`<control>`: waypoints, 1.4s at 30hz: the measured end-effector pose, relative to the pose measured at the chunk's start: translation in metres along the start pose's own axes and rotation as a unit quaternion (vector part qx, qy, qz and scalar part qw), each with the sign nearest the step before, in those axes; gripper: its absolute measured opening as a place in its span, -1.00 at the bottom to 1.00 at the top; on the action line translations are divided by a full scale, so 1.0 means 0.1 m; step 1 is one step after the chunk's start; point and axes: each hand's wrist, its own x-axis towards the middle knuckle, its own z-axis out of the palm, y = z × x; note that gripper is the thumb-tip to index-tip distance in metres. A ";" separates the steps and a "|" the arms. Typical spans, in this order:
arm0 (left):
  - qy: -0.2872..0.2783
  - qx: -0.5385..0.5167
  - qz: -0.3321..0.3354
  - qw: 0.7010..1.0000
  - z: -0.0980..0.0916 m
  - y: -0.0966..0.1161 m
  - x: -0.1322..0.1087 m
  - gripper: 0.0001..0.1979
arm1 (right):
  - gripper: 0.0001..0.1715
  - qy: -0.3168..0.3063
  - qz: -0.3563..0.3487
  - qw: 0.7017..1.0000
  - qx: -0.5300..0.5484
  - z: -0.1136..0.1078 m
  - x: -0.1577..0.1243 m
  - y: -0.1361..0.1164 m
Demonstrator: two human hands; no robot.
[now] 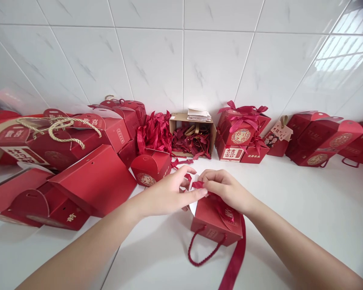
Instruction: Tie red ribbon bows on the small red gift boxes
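Observation:
A small red gift box (216, 215) with a twisted cord handle (204, 262) stands on the white table in front of me. Dark red ribbon (236, 257) crosses its top, and a long end hangs down its right side toward the table's near edge. My left hand (167, 193) is at the box's top left, fingers curved around ribbon and thumb reaching toward the other hand. Against the top of the box, my right hand (224, 187) pinches the ribbon with bent fingers. The ribbon's crossing point is partly hidden by both hands.
Several red boxes (93, 177) crowd the left side, one with a gold rope handle (66, 129). Behind my hands are a ribbon pile (154, 133) and a cardboard box (213, 141) of small red pieces. Ribboned boxes (242, 133) and more boxes (317, 141) line the tiled wall.

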 end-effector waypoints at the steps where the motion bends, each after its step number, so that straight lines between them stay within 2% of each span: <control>1: -0.005 -0.013 0.001 1.000 0.01 0.00 -0.01 -0.54 | -0.74 -0.012 0.000 1.000 -0.004 -0.02 0.00 -0.01; 5: -0.029 -0.101 -0.015 0.994 0.04 0.01 0.01 -0.64 | -0.74 -0.066 0.011 0.998 -0.005 -0.11 -0.01 -0.02; 9: -0.040 -0.112 -0.030 0.992 0.05 0.01 0.05 -0.83 | -0.77 -0.084 0.015 0.996 -0.004 -0.15 -0.01 -0.01; 13: -0.072 -0.090 -0.026 0.993 0.04 0.04 0.04 -0.80 | -0.73 -0.097 -0.001 0.995 -0.020 -0.16 -0.03 -0.01; 20: -0.093 -0.094 -0.016 0.991 0.02 0.08 0.02 -0.86 | -0.72 -0.103 -0.024 0.993 -0.051 -0.16 -0.04 -0.02; 25: -0.083 -0.017 0.017 0.996 0.02 0.09 0.02 -0.85 | -0.75 -0.077 -0.064 0.988 -0.118 -0.13 -0.08 -0.08; 28: -0.026 0.128 0.029 0.991 -0.04 0.03 0.00 -0.81 | -0.83 -0.009 -0.121 0.978 -0.169 -0.23 -0.16 -0.22; 30: 0.044 0.284 -0.004 0.958 -0.11 -0.03 -0.01 -0.79 | -0.85 0.071 -0.139 0.971 -0.178 -0.37 -0.26 -0.33; 32: 0.100 0.427 -0.066 0.896 -0.18 -0.08 -0.02 -0.79 | -0.80 0.139 -0.131 0.962 -0.194 -0.53 -0.41 -0.41; 34: 0.146 0.506 -0.100 0.844 -0.24 -0.10 -0.01 -0.83 | -0.78 0.158 -0.099 0.952 -0.245 -0.68 -0.58 -0.41; 35: 0.174 0.513 -0.086 0.836 -0.24 -0.09 0.00 -0.84 | -0.78 0.149 -0.077 0.946 -0.276 -0.75 -0.67 -0.39; 36: 0.198 0.497 -0.055 0.843 -0.24 -0.08 0.01 -0.84 | -0.79 0.134 -0.051 0.943 -0.301 -0.79 -0.76 -0.34; 38: 0.215 0.407 0.025 0.888 -0.18 -0.04 0.03 -0.77 | -0.78 0.105 0.012 0.942 -0.318 -0.84 -0.92 -0.20; 40: 0.162 0.277 0.068 0.945 -0.07 0.00 0.05 -0.71 | -0.71 0.097 0.075 0.949 -0.289 -0.82 -1.02 -0.03; 42: 0.080 0.165 0.080 0.980 0.06 0.00 0.08 -0.70 | -0.62 0.085 0.115 0.965 -0.219 -0.74 -1.05 0.11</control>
